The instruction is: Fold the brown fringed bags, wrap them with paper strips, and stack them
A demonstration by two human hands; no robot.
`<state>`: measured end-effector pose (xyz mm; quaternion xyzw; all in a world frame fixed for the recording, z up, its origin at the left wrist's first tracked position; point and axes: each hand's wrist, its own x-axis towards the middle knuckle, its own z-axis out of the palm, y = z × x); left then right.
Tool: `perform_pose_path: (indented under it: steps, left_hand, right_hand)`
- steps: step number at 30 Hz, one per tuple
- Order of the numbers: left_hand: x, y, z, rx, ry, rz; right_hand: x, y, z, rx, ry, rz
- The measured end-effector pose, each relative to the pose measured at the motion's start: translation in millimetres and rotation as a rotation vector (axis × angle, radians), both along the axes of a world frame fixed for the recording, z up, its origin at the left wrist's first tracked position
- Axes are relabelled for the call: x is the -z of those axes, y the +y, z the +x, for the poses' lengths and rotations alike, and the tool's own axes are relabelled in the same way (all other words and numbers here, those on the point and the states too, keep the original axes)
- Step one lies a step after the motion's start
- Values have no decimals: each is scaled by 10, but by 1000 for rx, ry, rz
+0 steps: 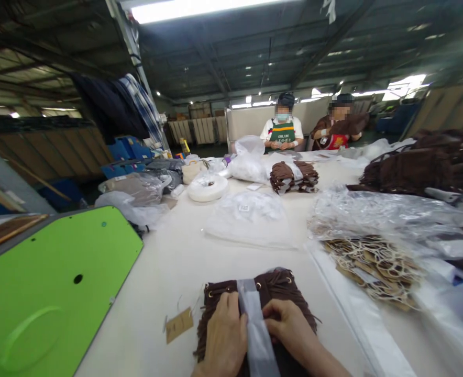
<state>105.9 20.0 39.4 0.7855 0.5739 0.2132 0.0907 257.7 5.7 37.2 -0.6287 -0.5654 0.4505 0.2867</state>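
A dark brown fringed bag [271, 285] with small metal eyelets lies on the white table in front of me. A translucent white strip [255, 319] runs lengthwise over its middle. My left hand [226, 332] rests on the bag with bent fingers, its thumb and fingers gripping the strip's left edge. From the other side, my right hand [288, 327] pinches the strip's right edge between thumb and curled fingers. A brown card tag [179, 325] on a string lies to the left of the bag.
A green board [58, 283] fills the left side. Farther back are a clear plastic bag [247, 217], a white roll [208, 187] and brown fringed bundles [294, 175]. Stringed tags [373, 267] and plastic sheeting [388, 212] lie right. Two people [282, 128] work across the table.
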Motion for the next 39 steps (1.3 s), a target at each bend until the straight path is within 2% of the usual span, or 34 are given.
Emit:
perform_pose_path:
  steps: [2, 3, 6, 9, 12, 14, 16, 19, 21, 26, 29, 33, 36, 39]
  left_hand:
    - [71, 38, 20, 95, 111, 239]
    - [106, 62, 39, 150, 158, 296]
    - [155, 120, 126, 243, 259, 287]
    - [112, 109, 233, 221, 332, 209]
    - [63, 54, 339, 150, 402, 109]
    - [71, 21, 393, 120, 431, 74]
    - [114, -2, 419, 106, 451, 68]
    - [207, -20, 398, 122, 441, 144]
    - [264, -22, 367, 135, 428, 218]
    - [344, -6, 338, 127, 397, 374]
    - [370, 15, 344, 126, 387, 445]
    - [427, 35, 331, 142, 375, 489]
    - [502, 38, 317, 165, 349, 499]
    - [579, 46, 316, 192, 304, 489]
  right_hand:
    - [14, 11, -23, -25, -26, 46]
    - [17, 7, -26, -39, -42, 75]
    - [-16, -27, 13, -76, -111, 180]
    - [-131, -15, 127, -41, -212, 322]
    - [-234, 145, 250, 11, -332, 436]
    - [-216, 316, 293, -14, -402, 461]
    - [-118, 478, 302, -65, -460, 455]
    - [59, 633, 338, -128, -526, 419]
    - [104, 696, 434, -182, -539, 402]
    - [-66, 780, 740, -389, -509, 423]
    - [-142, 720, 714, -445, -538, 464]
    - [-103, 599, 665, -409, -612, 492]
    - [-53, 542, 883, -350, -638, 482]
    - [-28, 477, 1176, -214, -657, 435]
